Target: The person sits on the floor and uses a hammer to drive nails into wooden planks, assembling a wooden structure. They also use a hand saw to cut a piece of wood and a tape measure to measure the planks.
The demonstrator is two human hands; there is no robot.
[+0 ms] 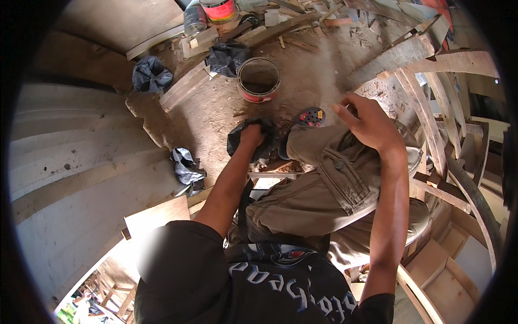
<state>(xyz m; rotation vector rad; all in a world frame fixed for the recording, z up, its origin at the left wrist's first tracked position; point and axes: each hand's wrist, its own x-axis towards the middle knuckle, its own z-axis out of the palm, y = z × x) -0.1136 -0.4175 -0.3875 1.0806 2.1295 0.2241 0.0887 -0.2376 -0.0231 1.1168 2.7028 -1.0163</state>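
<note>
Black and crumpled, the plastic bag (258,141) lay on the dusty ground just in front of the person's bent knee, its thin film bunched into soft folds. The left hand (252,134) was closed into it, fingers gripping the gathered plastic. The right hand (368,121) hovered above the khaki trouser leg (329,183), fingers half curled with thumb and forefinger pinched near each other; whether anything small sat between them could not be told.

Just right of the bag lay a round grey sanding disc (309,116) with red holes, flat on the ground. Beyond it stood an open paint can (259,80), round, red-banded, its inside caked brown. Two more black bags lay apart: one (150,74) near the pale wall at the left, another (227,57) beside rough wooden planks (186,86). A greyish bag (186,170) sat at the ground's left edge.

Curved wooden frames (431,113) crowded the right side, leaving a patch of sawdust-covered ground (313,70) open around the can.
</note>
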